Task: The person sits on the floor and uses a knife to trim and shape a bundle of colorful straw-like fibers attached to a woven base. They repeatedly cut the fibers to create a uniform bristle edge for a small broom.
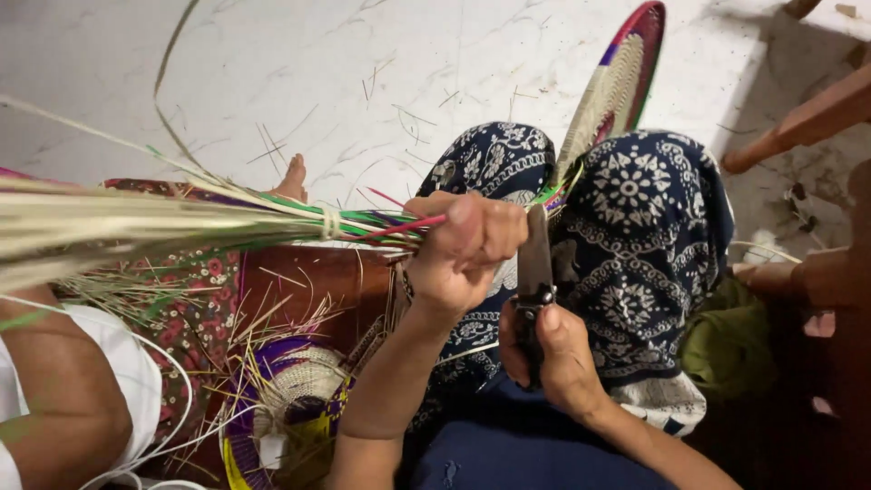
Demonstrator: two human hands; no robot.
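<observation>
My left hand (463, 245) is closed around the end of a long bundle of straw strands (163, 222), pale with green, purple and red ones mixed in, which runs off to the left. My right hand (553, 354) grips the dark handle of a small knife (535, 259), its blade pointing up right beside my left fist. A woven round basket piece (617, 86) with a red and purple rim stands on edge between my knees, which are covered in dark blue patterned cloth (644, 227).
Another person's arm in a white sleeve (63, 390) is at lower left. A woven purple and yellow basket (290, 399) lies on the floor below the bundle. A bare foot (292, 179) rests on the white marbled floor (363, 73). Wooden furniture legs (798, 118) stand at right.
</observation>
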